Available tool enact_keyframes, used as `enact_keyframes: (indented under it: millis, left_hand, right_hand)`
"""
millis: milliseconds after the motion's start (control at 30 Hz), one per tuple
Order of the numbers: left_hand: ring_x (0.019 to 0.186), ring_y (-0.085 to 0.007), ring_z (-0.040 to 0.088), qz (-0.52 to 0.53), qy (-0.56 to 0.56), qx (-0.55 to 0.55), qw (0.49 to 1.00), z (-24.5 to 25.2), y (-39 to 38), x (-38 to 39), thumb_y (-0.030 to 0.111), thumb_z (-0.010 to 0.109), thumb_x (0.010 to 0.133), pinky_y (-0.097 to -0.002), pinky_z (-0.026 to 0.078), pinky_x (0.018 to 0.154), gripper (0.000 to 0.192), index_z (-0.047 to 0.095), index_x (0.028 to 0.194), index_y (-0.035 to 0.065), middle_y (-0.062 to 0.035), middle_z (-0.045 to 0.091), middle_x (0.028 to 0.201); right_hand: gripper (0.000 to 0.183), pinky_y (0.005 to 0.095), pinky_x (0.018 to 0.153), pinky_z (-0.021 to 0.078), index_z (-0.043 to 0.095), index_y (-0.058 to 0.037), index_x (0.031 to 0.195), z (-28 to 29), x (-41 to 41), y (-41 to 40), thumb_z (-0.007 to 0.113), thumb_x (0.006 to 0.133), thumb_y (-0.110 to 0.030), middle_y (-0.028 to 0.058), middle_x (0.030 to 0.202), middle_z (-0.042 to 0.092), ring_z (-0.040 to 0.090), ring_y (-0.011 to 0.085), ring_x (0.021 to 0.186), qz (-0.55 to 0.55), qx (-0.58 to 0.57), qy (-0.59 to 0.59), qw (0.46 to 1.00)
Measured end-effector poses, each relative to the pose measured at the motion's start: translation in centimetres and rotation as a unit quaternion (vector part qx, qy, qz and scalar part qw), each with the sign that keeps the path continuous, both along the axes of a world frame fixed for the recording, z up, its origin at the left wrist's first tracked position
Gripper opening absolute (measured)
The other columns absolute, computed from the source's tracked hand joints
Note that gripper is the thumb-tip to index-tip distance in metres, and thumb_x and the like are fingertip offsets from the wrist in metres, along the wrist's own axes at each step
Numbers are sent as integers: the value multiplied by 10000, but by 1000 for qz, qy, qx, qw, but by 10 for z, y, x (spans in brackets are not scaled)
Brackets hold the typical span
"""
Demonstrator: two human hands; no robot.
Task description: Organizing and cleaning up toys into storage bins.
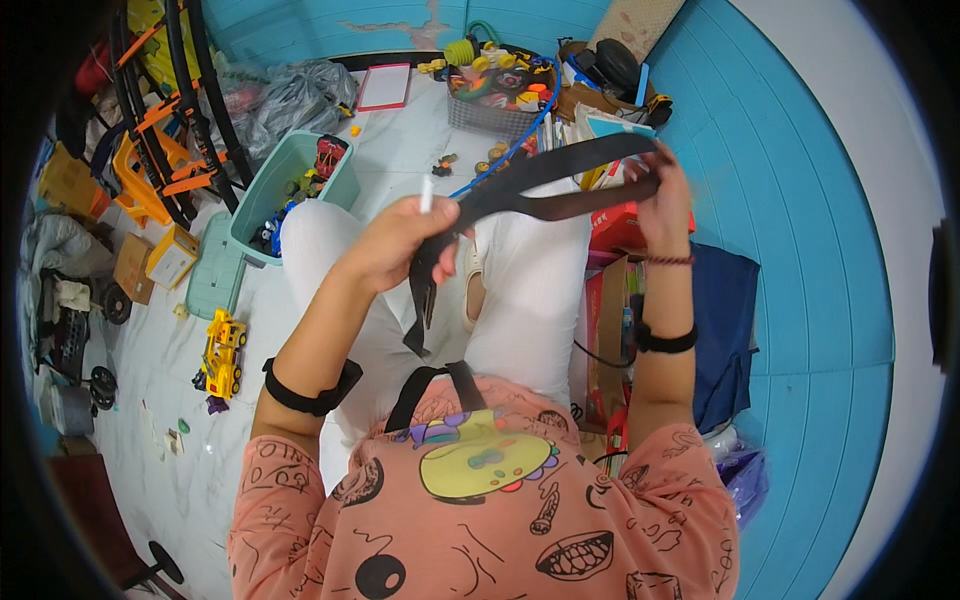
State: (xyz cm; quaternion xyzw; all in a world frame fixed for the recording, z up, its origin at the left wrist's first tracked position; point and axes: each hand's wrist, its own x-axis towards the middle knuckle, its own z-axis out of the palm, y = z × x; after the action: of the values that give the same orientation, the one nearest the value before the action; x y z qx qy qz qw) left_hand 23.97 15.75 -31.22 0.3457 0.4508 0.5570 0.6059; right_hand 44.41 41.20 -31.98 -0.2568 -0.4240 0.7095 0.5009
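A wide black strap (555, 166) stretches between my two hands above my knees, forming a long narrow loop. My left hand (409, 244) grips its near end, thumb on top, and a loose tail hangs below the fingers. A small white piece (427, 193) stands up by the left thumb; I cannot tell what it is. My right hand (666, 199) holds the far end of the loop, its fingers partly hidden and blurred. Two more black straps (435, 386) lie at my lap, against the printed pink shirt.
A pale green plastic tub (341, 176) of toys stands left, its lid (214, 270) beside it. Behind my left arm is a yellow toy truck (223, 352). Ahead sits a grey basket (487, 114) of toys. Books and an open cardboard box (615, 322) line the right, near the blue wall (817, 300).
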Motion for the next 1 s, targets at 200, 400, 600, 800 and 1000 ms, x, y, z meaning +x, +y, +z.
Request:
enact_keyframes:
  millis: [200, 400, 600, 800, 1000]
  left_hand:
    - [401, -139, 481, 218, -105, 123, 962, 29, -7, -26, 378, 453, 873, -279, 452, 518, 363, 498, 807, 24, -35, 495, 478]
    - [362, -170, 501, 199, 30, 55, 978, 45, -2, 0, 364, 481, 859, -268, 443, 450, 377, 485, 725, 12, -82, 516, 451]
    - [413, -175, 541, 153, 14, 54, 987, 44, 4, 10, 347, 433, 886, -252, 452, 428, 385, 510, 726, 5, -100, 552, 501]
    - [645, -189, 617, 299, -42, 51, 952, 30, 9, 0, 315, 428, 895, -276, 494, 536, 356, 519, 920, -27, -124, 613, 776]
    - [723, -218, 621, 321, -45, 54, 944, 16, 17, -4, 302, 449, 886, -308, 500, 611, 357, 499, 972, -41, -147, 609, 840]
  right_hand:
    - [477, 285, 834, 411, 394, -3, 1207, -28, 11, -63, 519, 748, -36, 142, 1069, 525, 529, 207, 950, 203, 336, -322, 862]
    - [720, 335, 975, 295, 331, 5, 1262, 3, -21, -95, 670, 690, -271, 192, 1247, 418, 388, 299, 1177, 329, 491, -383, 710]
    - [723, 295, 943, 287, 245, -14, 1316, 5, -78, -114, 630, 741, -224, 80, 1193, 424, 406, 187, 1105, 455, 238, -23, 858]
    - [470, 297, 888, 373, 333, 9, 1246, -44, -92, -154, 430, 890, -281, 87, 1086, 513, 499, 164, 1000, 488, 69, 47, 869]
    - [403, 274, 773, 442, 392, 5, 1171, -56, -78, -183, 496, 865, -237, 119, 954, 562, 560, 165, 861, 491, -20, -27, 870]
